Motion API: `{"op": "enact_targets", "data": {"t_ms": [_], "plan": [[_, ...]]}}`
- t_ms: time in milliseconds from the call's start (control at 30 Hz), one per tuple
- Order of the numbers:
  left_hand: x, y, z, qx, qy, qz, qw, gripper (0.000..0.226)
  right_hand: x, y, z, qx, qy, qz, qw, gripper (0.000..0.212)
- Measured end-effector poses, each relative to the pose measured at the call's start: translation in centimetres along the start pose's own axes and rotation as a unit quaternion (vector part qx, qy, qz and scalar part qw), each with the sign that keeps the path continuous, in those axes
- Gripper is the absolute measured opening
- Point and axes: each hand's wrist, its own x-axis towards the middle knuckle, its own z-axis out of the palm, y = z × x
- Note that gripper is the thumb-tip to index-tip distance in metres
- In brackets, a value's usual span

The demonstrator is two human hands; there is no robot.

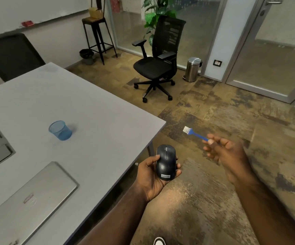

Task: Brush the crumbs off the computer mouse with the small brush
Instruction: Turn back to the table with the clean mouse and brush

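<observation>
Open air lay between the mouse (pixel 166 162), cradled in the left hand (pixel 153 175), and the small brush (pixel 194 133) up at 1 o'clock, pinched by the right hand (pixel 226 152); nothing stood in that gap. Below both was only carpeted floor (pixel 205 200). At 9 o'clock the tabletop (pixel 90 106) edge ran just beside the left hand. On it, well apart, sat a blue mesh cup (pixel 60 130) and a closed laptop (pixel 28 197). An office chair (pixel 159 61) stood far off at 12 o'clock.
</observation>
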Motion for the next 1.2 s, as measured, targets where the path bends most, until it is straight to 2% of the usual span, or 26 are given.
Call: {"op": "enact_targets", "data": {"t_ms": [67,167,433,633,800,1000,1200], "plan": [[-0.3,0.5,-0.5,-0.009,0.017,0.031,0.999,0.056,0.1,1.2,1.6,0.03,-0.033,0.064,0.997,0.014],[-0.8,1.4,-1.6,-0.012,0.051,0.069,0.996,0.056,0.1,2.6,4.9,0.02,-0.069,0.109,0.991,0.018],[-2.0,5.3,-6.1,-0.103,0.2,0.178,0.958,0.051,-1.6,4.7,16.5,-0.003,-0.182,0.121,0.976,0.022],[-2.3,8.3,-10.2,-0.147,0.245,0.22,0.933,0.042,-1.8,6.5,23.9,0.011,-0.212,0.116,0.97,0.019],[-1.8,10.8,-13.6,-0.042,0.35,0.226,0.908,0.029,-0.9,8.6,28.5,-0.04,-0.21,0.085,0.973,0.017],[-0.9,15.0,-17.7,0.055,0.376,0.205,0.902,0.022,1.6,11.4,33.5,-0.103,-0.204,0.077,0.971,0.017],[0.5,18.6,-21.9,0.076,0.407,0.19,0.89,0.016,4.1,14.5,38.3,-0.157,-0.191,0.067,0.967,0.016]]}}
